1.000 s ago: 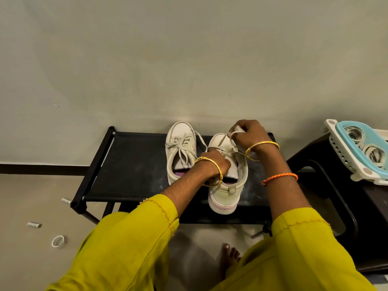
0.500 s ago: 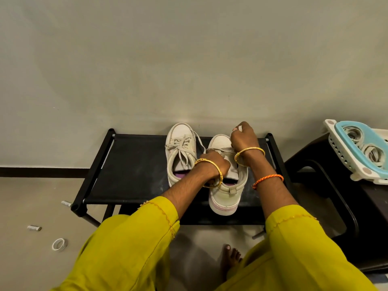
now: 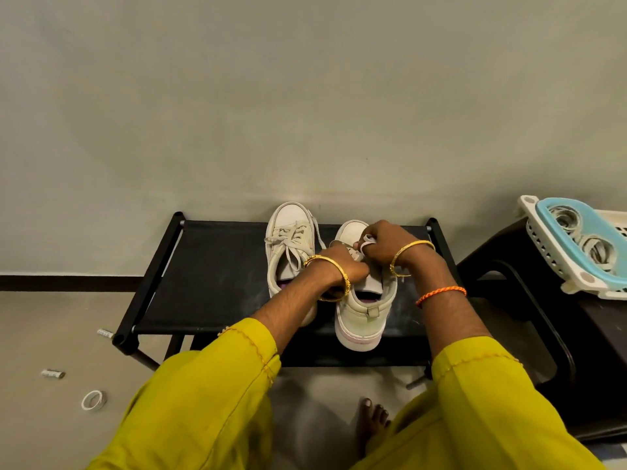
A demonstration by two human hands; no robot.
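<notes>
Two off-white sneakers stand toes to the wall on a black shoe rack (image 3: 210, 266). The left sneaker (image 3: 288, 239) has its laces tied in a bow. Both my hands work over the lacing of the right sneaker (image 3: 363, 313). My left hand (image 3: 349, 269) pinches a lace at the shoe's tongue. My right hand (image 3: 383, 242) grips a loop of white lace just above it, fingers curled. The hands almost touch and hide most of the lacing.
A grey wall rises right behind the rack. At the right stands a dark plastic stool (image 3: 529, 300) carrying a white basket with a blue lid (image 3: 576, 245). On the floor at left lie a tape ring (image 3: 94, 400) and two small silver pieces (image 3: 53, 373). My bare foot (image 3: 371, 422) is below the rack.
My right hand has drawn in from the shoe's far right toward the left hand, bringing the lace loop down over the tongue. The left hand has stayed at the lacing.
</notes>
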